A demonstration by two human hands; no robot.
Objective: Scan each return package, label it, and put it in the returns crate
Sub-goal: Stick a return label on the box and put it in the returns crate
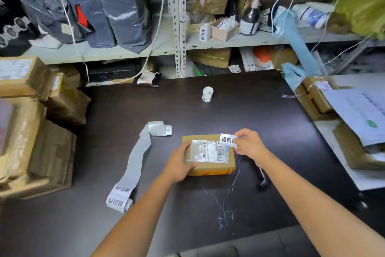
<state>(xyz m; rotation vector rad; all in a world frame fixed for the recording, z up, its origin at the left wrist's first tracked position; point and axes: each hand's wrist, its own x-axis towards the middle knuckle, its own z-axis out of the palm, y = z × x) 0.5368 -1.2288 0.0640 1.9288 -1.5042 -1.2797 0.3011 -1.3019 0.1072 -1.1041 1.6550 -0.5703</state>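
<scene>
Both bare forearms reach in from the near edge and converge toward the middle, the left forearm (133, 215) angling up from the lower left and the right forearm (308, 200) from the lower right. The left grip (179, 165) lies palm down on the near left corner of the package (210, 168), thumb laid along its top and fingers curled over its left side. The right grip (249, 144) sits a little farther out with its wrist bent inward, thumb and forefinger pinching the edge of a white label (227, 139) held just over the package's far right corner.
</scene>
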